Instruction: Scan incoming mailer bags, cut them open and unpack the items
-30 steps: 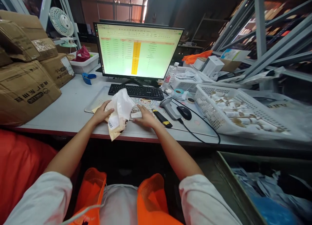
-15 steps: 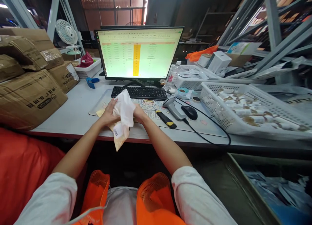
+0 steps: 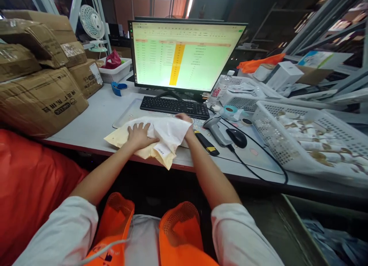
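Observation:
A white plastic mailer bag [image 3: 168, 131] lies flattened on the desk over yellow padded envelopes [image 3: 120, 137], in front of the black keyboard [image 3: 175, 106]. My left hand [image 3: 140, 135] presses flat on the bag's left part, fingers spread. At the bag's far right edge my right hand [image 3: 186, 122] rests, its fingers mostly hidden behind the bag. A barcode label [image 3: 162, 151] shows on the bag's near corner.
A monitor [image 3: 184, 55] stands behind the keyboard. A handheld scanner [image 3: 214, 128], a black mouse [image 3: 236, 137] and a black-yellow cutter [image 3: 207, 143] lie to the right. A white basket [image 3: 267, 131] of rolls sits further right. Cardboard boxes [image 3: 40, 97] are stacked at left.
The bag was held up and crumpled between both hands; now it lies spread flat on the desk under them. The camera has moved closer and to the left.

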`<act>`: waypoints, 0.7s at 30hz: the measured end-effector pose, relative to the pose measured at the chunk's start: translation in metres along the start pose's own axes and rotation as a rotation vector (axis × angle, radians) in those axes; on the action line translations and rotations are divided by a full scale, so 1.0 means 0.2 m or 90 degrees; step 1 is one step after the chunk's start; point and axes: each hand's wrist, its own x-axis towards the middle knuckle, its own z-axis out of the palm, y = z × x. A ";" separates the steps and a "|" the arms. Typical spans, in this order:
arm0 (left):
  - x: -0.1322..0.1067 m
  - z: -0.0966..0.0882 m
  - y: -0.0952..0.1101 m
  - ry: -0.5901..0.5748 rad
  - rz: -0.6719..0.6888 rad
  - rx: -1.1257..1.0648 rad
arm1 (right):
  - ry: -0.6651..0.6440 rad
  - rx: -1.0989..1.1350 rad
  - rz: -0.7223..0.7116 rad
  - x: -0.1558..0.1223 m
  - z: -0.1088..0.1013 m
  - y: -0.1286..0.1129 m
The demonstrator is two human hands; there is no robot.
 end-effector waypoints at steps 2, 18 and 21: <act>-0.06 0.00 0.01 0.115 0.017 -0.023 | 0.073 -0.081 0.031 0.00 -0.16 0.09; -0.23 0.25 0.22 0.038 0.203 -0.060 | -0.067 -0.538 0.290 -0.15 -0.43 0.54; -0.24 0.24 0.21 0.046 0.209 -0.073 | -0.049 -0.494 0.333 -0.05 -0.43 0.49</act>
